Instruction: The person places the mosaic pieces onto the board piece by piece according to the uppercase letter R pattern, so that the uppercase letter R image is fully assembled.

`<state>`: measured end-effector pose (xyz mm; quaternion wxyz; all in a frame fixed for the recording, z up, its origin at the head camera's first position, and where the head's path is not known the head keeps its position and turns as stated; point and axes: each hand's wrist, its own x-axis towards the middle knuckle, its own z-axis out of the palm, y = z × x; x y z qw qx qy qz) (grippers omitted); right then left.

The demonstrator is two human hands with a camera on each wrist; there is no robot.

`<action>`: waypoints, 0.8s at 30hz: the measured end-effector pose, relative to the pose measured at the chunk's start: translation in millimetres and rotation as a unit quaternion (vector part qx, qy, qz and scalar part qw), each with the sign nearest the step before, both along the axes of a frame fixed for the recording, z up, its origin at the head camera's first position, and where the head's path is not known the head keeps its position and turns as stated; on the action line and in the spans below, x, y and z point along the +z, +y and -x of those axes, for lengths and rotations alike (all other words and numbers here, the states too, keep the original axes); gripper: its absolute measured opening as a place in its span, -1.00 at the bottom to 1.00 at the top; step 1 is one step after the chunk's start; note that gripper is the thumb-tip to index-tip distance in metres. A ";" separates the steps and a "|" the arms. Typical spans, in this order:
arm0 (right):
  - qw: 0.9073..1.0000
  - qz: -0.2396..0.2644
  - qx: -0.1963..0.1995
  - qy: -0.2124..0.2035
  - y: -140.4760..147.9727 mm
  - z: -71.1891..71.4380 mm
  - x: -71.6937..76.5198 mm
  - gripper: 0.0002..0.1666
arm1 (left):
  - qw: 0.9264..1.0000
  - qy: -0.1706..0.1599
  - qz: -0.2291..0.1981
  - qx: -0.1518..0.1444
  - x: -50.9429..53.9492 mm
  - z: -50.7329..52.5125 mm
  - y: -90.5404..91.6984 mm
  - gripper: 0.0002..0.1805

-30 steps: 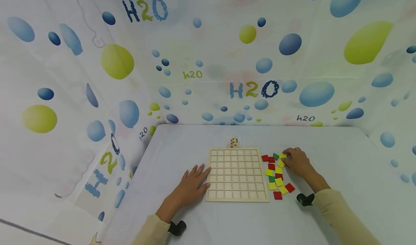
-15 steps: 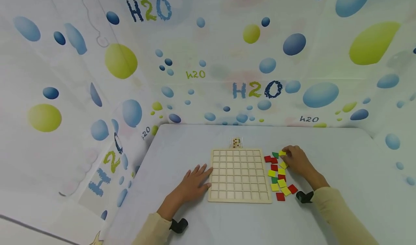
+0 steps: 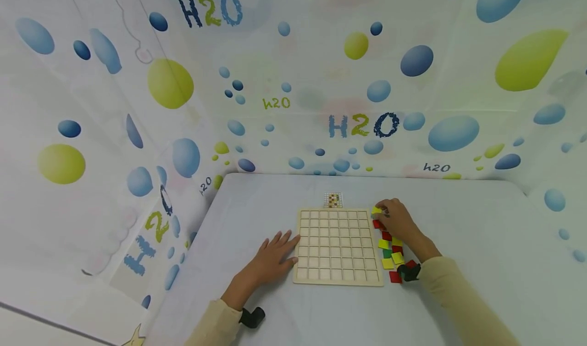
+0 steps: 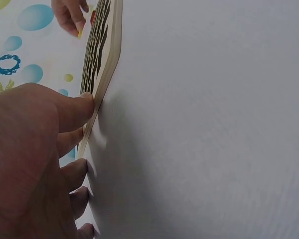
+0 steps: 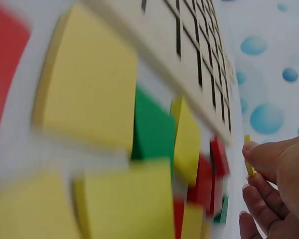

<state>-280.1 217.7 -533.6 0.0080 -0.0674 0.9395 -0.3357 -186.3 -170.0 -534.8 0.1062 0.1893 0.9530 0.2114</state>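
My right hand (image 3: 400, 222) pinches a yellow square tile (image 3: 376, 210) between thumb and fingers, just off the far right corner of the wooden grid board (image 3: 337, 246). In the right wrist view that tile (image 5: 249, 169) appears edge-on. Spread beside the board's left side, my left hand (image 3: 271, 260) touches its edge with thumb and index finger; the left wrist view shows the thumb (image 4: 79, 112) against the rim. Loose red, yellow and green tiles (image 3: 387, 264) lie along the board's right side, some hidden beneath the right hand and wrist camera.
A small printed pattern card (image 3: 333, 200) lies against the board's far edge. Black wrist cameras sit at both cuffs, the right one (image 3: 408, 272) over the nearest tiles. White cloth (image 3: 257, 198) covers the table, and a patterned curtain (image 3: 302, 71) stands behind it.
My right hand has moved left from the far end of the tile group toward the board's far right corner, carrying the yellow tile. The left hand stays at the board's edge.
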 end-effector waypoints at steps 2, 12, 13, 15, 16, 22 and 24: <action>1.000 0.011 0.020 0.003 -14.9 -0.5 4.2 -0.59 | 1.000 0.001 -0.001 -0.001 -0.2 0.5 -0.2 -0.32; 0.994 -0.006 0.104 0.014 -73.2 -3.2 4.7 -0.64 | 1.000 -0.001 -0.008 -0.002 -0.8 -0.3 -0.4 -0.32; 0.994 -0.007 0.104 0.013 -78.0 -3.4 4.9 -0.64 | 1.000 -0.001 -0.009 -0.002 -0.8 -0.5 -0.3 -0.32; 0.994 -0.011 0.104 0.013 -86.8 -4.2 5.5 -0.64 | 1.000 -0.001 -0.010 -0.001 -0.5 -1.0 0.1 -0.32; 0.994 -0.012 0.104 0.013 -91.0 -4.7 5.8 -0.64 | 1.000 0.001 -0.010 0.000 -0.6 -1.1 0.3 -0.32; 0.993 -0.018 0.111 0.026 -111.5 -5.9 3.0 -0.63 | 1.000 0.001 0.000 0.003 0.7 -1.4 1.1 -0.32; 0.992 -0.016 0.116 0.039 -116.3 -5.8 2.0 -0.66 | 1.000 -0.001 0.001 0.002 0.8 -1.3 0.8 -0.32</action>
